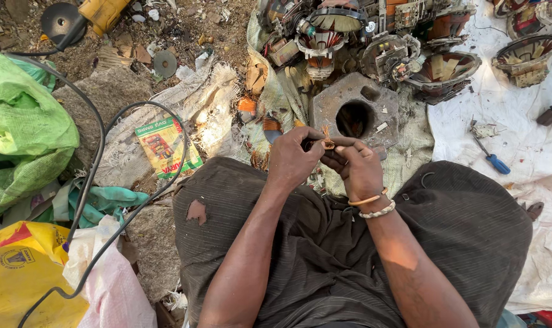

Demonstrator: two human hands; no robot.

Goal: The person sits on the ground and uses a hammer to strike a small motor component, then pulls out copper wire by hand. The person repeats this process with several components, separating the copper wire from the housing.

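Observation:
My left hand (294, 157) and my right hand (356, 165) meet above my lap, both pinching a small bundle of copper wire (327, 143) between the fingertips. A dark stub shows between the fingers next to the wire. My right wrist wears two bangles (373, 205). Just beyond the hands lies a square grey metal block (355, 112) with a round hole. My knees, under dark striped cloth (470, 218), spread to either side.
Dismantled motor parts with copper windings (324, 36) pile up at the top. A blue-handled screwdriver (491, 157) lies on white cloth at right. Black cables (99, 152), a green sack (20, 130), a yellow bag (20, 273) and a small printed box (166, 146) sit at left.

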